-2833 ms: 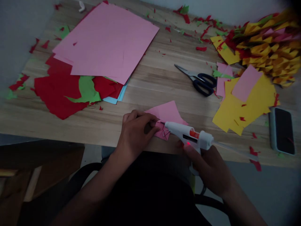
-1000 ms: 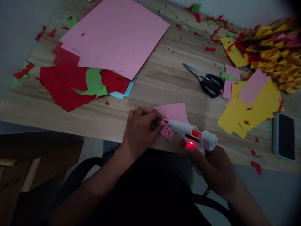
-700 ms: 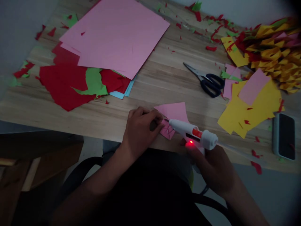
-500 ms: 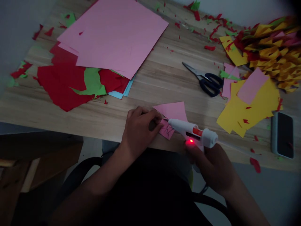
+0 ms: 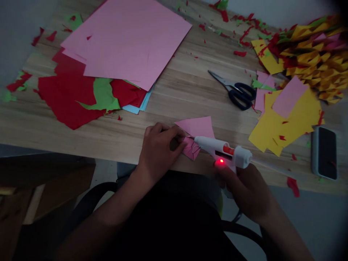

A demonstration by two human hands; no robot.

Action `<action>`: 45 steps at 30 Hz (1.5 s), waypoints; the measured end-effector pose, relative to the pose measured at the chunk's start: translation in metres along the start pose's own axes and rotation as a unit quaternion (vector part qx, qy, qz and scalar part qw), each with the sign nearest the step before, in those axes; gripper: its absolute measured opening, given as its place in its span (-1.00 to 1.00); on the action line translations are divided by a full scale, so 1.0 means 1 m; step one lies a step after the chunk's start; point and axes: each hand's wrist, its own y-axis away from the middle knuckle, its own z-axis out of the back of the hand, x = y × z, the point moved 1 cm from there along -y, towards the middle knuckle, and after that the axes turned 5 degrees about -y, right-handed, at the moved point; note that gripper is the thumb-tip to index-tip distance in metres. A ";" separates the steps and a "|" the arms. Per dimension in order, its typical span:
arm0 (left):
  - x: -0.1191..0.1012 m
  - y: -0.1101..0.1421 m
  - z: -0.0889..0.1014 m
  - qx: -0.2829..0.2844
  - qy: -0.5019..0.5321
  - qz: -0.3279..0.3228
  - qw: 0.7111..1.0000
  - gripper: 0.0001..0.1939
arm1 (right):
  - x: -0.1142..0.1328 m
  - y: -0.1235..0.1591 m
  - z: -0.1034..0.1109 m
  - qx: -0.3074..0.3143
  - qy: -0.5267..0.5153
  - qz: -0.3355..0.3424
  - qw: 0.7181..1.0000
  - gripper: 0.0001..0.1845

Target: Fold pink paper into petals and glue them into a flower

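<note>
Wooden table [image 5: 190, 83] | left hand [image 5: 160, 146]: folded pink paper [image 5: 191, 150] | right hand [image 5: 248, 190]: 1 white glue gun [image 5: 216, 146]

Pale brown wood grain streaks the counter [image 5: 179, 87], and here's soft pink on the big sheet [image 5: 130, 43] at eleven o'clock! Deep red paper [image 5: 67, 101] glows between nine and ten, a leaf-green scrap [image 5: 104, 94] across it, light blue sheets [image 5: 134, 108] peeking out. Over at two, scissors [image 5: 232, 88] in navy and silver-grey, and beyond, a folded heap [image 5: 318, 61] of golden yellow, red, green and pink. Bright yellow sheets [image 5: 288, 123] at three, phone [image 5: 324, 152] black with a pale grey-blue rim. And the glue gun [image 5: 214, 145]: white, orange patch, blazing red light, right beside the small pink piece [image 5: 191, 149]!
</note>
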 end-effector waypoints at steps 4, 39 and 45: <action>0.001 0.000 0.000 0.001 -0.001 0.000 1.000 -0.87 | 0.000 -0.001 0.000 0.008 -0.008 -0.001 1.000 -0.54; 0.000 0.000 0.000 0.001 -0.007 0.005 1.000 -0.88 | -0.010 0.000 -0.002 0.023 -0.036 -0.022 0.999 -0.45; 0.001 0.001 -0.001 -0.003 -0.007 0.000 1.000 -0.86 | -0.008 -0.003 -0.002 0.022 -0.030 -0.016 0.999 -0.45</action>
